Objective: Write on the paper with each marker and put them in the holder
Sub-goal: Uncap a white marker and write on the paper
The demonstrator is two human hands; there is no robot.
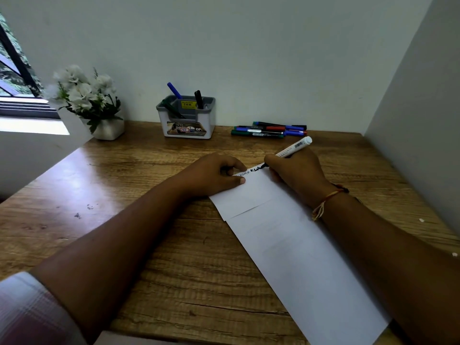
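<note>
A long white paper (pixel 293 250) lies slanted on the wooden desk (pixel 129 185), with black writing at its far end. My right hand (pixel 296 175) grips a white-barrelled marker (pixel 295 147), its black tip on the paper by the writing. My left hand (pixel 219 176) rests on the paper's far left corner, fingers curled, thumb pressing the sheet. A grey and white holder (pixel 186 120) stands at the back against the wall, with a blue marker (pixel 174 90) and two dark ones, one of them a black marker (pixel 198 98), inside. Several capped markers (pixel 270 130) lie in a pile right of the holder.
A white pot of white flowers (pixel 87 100) stands at the back left by a window sill (pixel 32 125). A grey wall runs along the back, and a side panel (pixel 413 120) closes off the right edge of the desk.
</note>
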